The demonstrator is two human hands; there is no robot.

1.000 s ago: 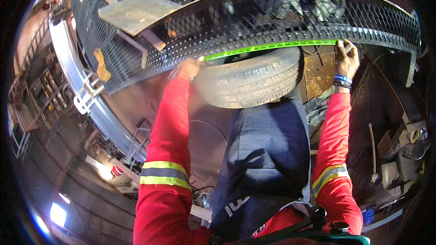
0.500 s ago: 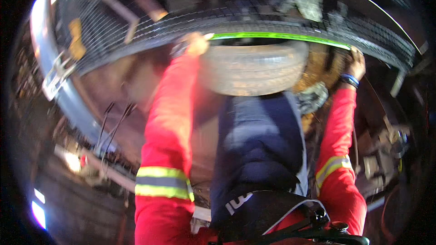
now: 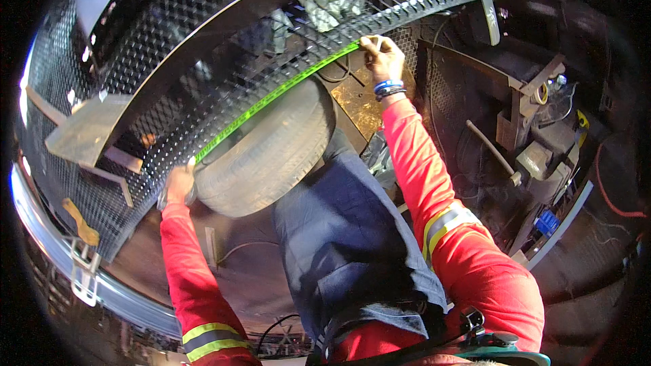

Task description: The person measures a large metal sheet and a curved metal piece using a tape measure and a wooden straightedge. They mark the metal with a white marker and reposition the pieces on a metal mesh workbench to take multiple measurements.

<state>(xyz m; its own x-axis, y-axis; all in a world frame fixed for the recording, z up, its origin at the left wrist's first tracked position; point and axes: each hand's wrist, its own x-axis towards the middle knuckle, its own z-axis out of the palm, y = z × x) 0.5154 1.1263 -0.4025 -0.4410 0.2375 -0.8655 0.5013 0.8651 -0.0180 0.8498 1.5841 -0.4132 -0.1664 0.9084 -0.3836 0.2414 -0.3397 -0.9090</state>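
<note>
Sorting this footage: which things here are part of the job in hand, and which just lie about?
In use: green tape measure, left hand, right hand, mesh panel.
Lying about: tyre, hammer, blue box, orange cable.

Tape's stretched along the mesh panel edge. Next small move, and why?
Probably pull the green tape measure taut and flush to the mesh panel edge. The right hand pins one end at the edge, the left hand holds the other, and the tape runs just below the edge over the tyre.
</note>
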